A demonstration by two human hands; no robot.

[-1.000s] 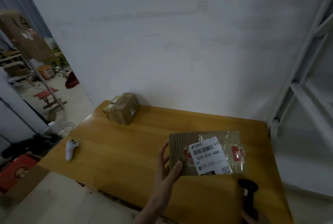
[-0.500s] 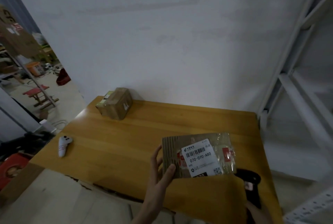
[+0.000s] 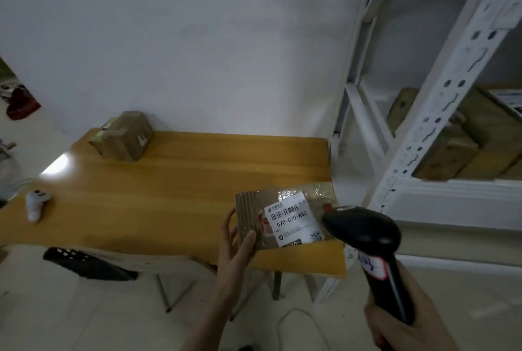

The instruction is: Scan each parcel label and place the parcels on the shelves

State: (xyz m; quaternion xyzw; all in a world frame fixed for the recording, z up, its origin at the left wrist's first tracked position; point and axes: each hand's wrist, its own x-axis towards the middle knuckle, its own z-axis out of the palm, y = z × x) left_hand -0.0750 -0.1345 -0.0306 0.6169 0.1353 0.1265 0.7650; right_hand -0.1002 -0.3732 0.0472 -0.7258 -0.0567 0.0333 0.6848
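Nearest the person, the right hand grips the scanner by its handle, head aimed at the label. Just left, the left hand pinches the parcel by its left edge, thumb on top, over the table corner. A box sits by the wall; more boxes fill the shelf.

Left hand is raised palm-up from the lower middle, thumb laid over the near-left corner of a flat brown cardboard parcel and fingers tucked behind its left edge. Right hand is kept low at the bottom right, curled tight around the handle of a black handheld barcode scanner, forearm out of view.
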